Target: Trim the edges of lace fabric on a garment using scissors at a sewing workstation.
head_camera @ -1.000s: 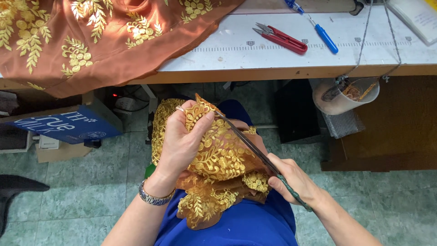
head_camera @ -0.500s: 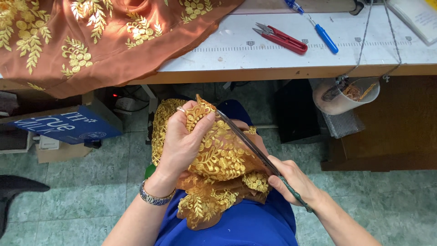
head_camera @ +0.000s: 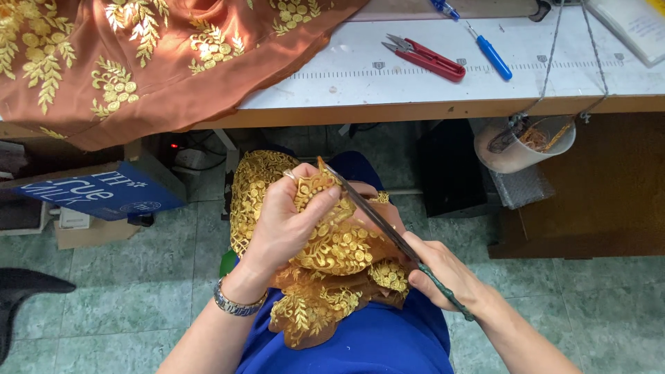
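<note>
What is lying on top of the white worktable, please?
On the worktable lie orange gold-embroidered fabric, red thread snips and a blue-handled tool. A white booklet's corner shows at the right. The fabric hides whatever lies beneath it.

- The left hand (head_camera: 287, 221) grips a bunched piece of gold-embroidered orange fabric (head_camera: 332, 270) over the person's lap, fingers curled over its top edge.
- The right hand (head_camera: 443, 273) holds long scissors (head_camera: 377, 221), whose blades slant up to the left along the fabric's edge.
- A wristwatch (head_camera: 235, 305) sits on the left wrist.
- On the far table (head_camera: 415, 90) lie red thread snips (head_camera: 426, 57) and a blue-handled tool (head_camera: 493, 57), just beside each other.
- More embroidered orange cloth (head_camera: 138, 55) drapes over the table's left end.
- A small white cup (head_camera: 523, 142) hangs under the table's edge at right.
</note>
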